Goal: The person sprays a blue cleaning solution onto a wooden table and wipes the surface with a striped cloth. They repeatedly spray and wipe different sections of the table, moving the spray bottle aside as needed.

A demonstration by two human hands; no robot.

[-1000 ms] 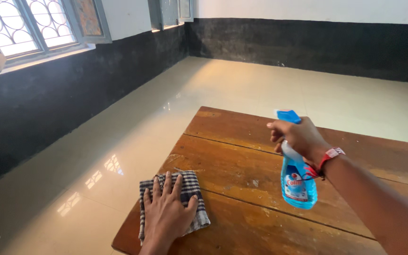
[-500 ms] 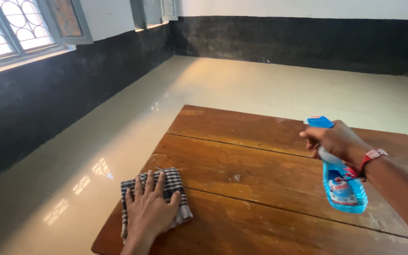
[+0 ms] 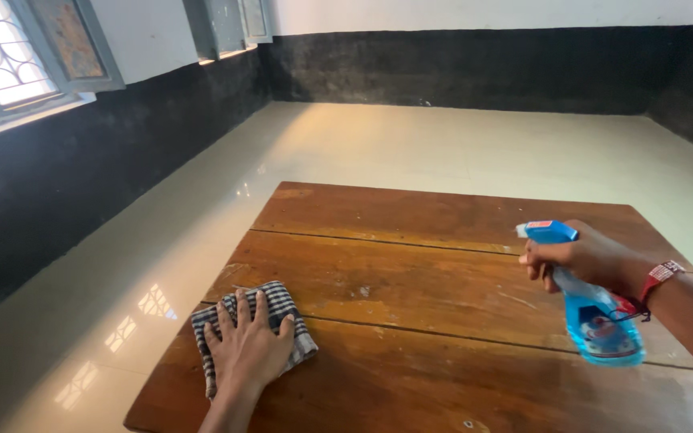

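- Two hands busy, both over the brown wooden plank worktop (image 3: 411,281).
- Left hand (image 3: 249,349): flat, fingers spread, palm pressing down on the folded dark-and-white checked cloth (image 3: 282,309). No clench, just weight on it. The cloth sits at the near-left corner of the worktop, close to the edge.
- Right hand (image 3: 587,258): clenched round the neck of the translucent blue plastic spray bottle (image 3: 599,321), fingers at the trigger. Bottle is held in the air above the right side of the worktop, nozzle aimed left across the planks, body hanging down and tilted. Blue liquid shows in the lower part.
- Red band (image 3: 658,277) on the right wrist.
- Progress, as a judgement: early. Worktop looks dull, with pale scuffs and worn patches through the middle plank; cannot tell whether any of it is wet spray or just old wear.
- No clear wiped lane visible; cloth looks parked at the corner.
- Left, by my read: spray coverage unconfirmed, and nearly the whole surface unwiped.
- Beyond: glossy cream tiled floor (image 3: 443,144), dark lower wall, barred window (image 3: 2,56) upper left.
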